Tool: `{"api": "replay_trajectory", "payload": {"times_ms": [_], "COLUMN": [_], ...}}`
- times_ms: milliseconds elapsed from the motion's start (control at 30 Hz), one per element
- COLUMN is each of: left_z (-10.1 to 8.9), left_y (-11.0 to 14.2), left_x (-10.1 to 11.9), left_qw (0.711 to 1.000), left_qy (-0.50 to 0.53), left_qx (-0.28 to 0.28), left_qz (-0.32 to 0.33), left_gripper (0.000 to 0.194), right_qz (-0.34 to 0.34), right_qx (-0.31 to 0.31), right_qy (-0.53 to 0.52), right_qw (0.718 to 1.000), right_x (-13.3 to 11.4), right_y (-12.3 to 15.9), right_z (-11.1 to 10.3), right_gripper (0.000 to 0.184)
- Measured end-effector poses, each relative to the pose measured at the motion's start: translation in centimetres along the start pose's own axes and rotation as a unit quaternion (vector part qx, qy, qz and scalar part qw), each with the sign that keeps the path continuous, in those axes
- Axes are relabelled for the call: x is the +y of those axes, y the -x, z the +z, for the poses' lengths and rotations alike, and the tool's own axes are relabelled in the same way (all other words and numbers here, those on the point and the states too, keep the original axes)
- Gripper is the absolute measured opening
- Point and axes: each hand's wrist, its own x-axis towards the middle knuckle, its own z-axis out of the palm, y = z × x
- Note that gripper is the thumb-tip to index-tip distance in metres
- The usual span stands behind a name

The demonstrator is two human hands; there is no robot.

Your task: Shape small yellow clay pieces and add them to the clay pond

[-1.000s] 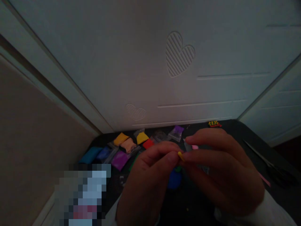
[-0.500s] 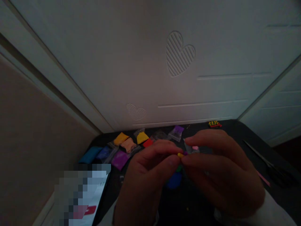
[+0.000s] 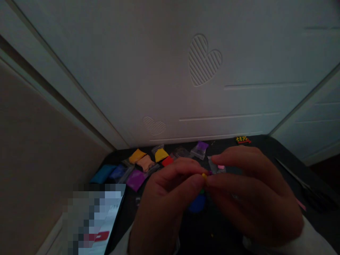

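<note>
My left hand (image 3: pixel 170 198) and my right hand (image 3: pixel 252 194) meet at their fingertips over the dark table. Pinched between them is a small yellow and purple piece of modelling clay (image 3: pixel 204 175); the fingers hide most of it. The thumb and index finger of my left hand close on its yellow part. From the other side, my right fingertips press against it. Beneath the hands lies a blue round piece (image 3: pixel 197 204) with a bit of green above it, partly covered. A small bag with pink clay (image 3: pixel 221 166) sits behind my right fingers.
Bags of coloured clay lie along the back left, among them orange (image 3: pixel 137 156), yellow (image 3: pixel 160 154) and purple (image 3: pixel 136 180). Scissors (image 3: pixel 302 184) rest at the right. A lit screen (image 3: pixel 113 209) stands front left. A white panel (image 3: pixel 148 71) rises behind the table (image 3: pixel 225 241).
My hands stay pinched together in nearly the same place. The yellow part between the fingertips shows at a slightly different angle, and my right hand has shifted slightly right.
</note>
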Motion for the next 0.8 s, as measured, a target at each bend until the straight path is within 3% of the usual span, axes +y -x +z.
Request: {"api": "replay_trajectory", "payload": {"times_ms": [167, 400, 500, 800], "left_z": [-0.8, -1.6, -1.7, -1.4], "left_y": [0.0, 0.3, 0.3, 0.2], "left_x": [0.6, 1.8, 2.0, 2.0], "left_qw": [0.989, 0.929, 0.923, 0.946], "left_qy": [-0.132, -0.334, -0.346, -0.293], "left_qx": [-0.034, -0.041, -0.051, -0.064], "left_qz": [0.049, 0.151, 0.161, 0.123], "left_gripper": [0.011, 0.02, 0.021, 0.016], "right_qz": [-0.019, 0.005, 0.022, 0.045], "right_qx": [0.011, 0.005, -0.013, -0.039], "right_qy": [0.001, -0.014, -0.044, -0.077], "right_qw": [1.0, 1.0, 0.999, 0.995], "right_x": [0.0, -0.2, -0.3, -0.8], "right_y": [0.0, 0.1, 0.1, 0.1], "right_z": [0.0, 0.1, -0.1, -0.4], "right_gripper": [0.018, 0.017, 0.02, 0.016]}}
